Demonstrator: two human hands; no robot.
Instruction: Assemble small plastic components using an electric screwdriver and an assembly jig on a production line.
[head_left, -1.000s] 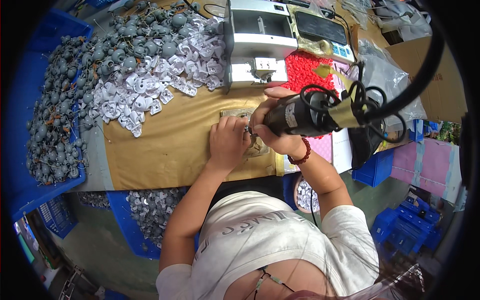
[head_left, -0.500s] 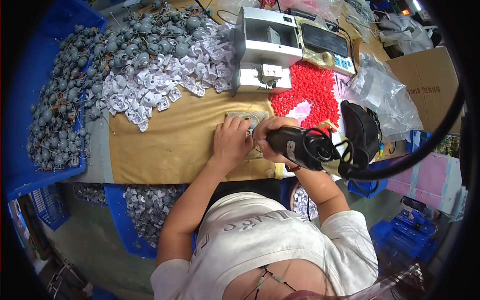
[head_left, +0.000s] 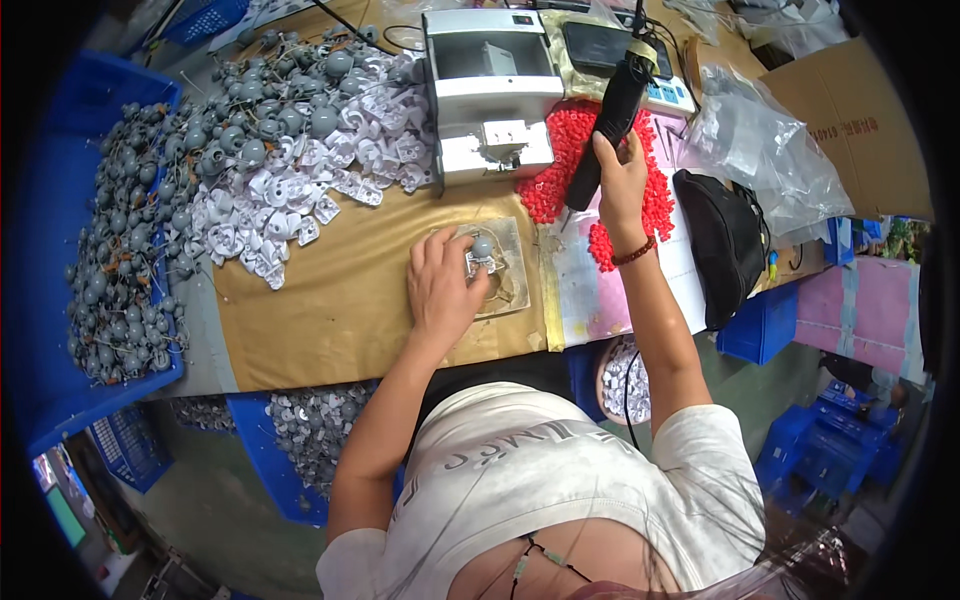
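Note:
A small grey ball-shaped part on a white base [head_left: 483, 247] sits on a clear-and-tan fixture plate [head_left: 513, 272] at the middle of the bench. My left hand [head_left: 443, 283] holds this part from its left side, with curved fingertips and thumb against it. Raised to the right, my right hand [head_left: 622, 178] is closed around a black electric screwdriver [head_left: 608, 125]. The tool slants, its thin bit pointing down over the near edge of the red pieces [head_left: 570, 150]. The bit is apart from the ball-shaped part.
A grey-white machine [head_left: 495, 100] stands behind the fixture. Loose white pieces [head_left: 270, 215] and wired grey balls [head_left: 240, 120] pile up at left, beside a blue bin [head_left: 40, 380]. On the right lie a black pouch [head_left: 708, 245], clear plastic bags [head_left: 770, 150] and a cardboard box [head_left: 850, 120].
My right hand has lifted the screwdriver off the fixture, swinging it up and right over the red pieces. The left hand stays at the ball-shaped part, which is now uncovered.

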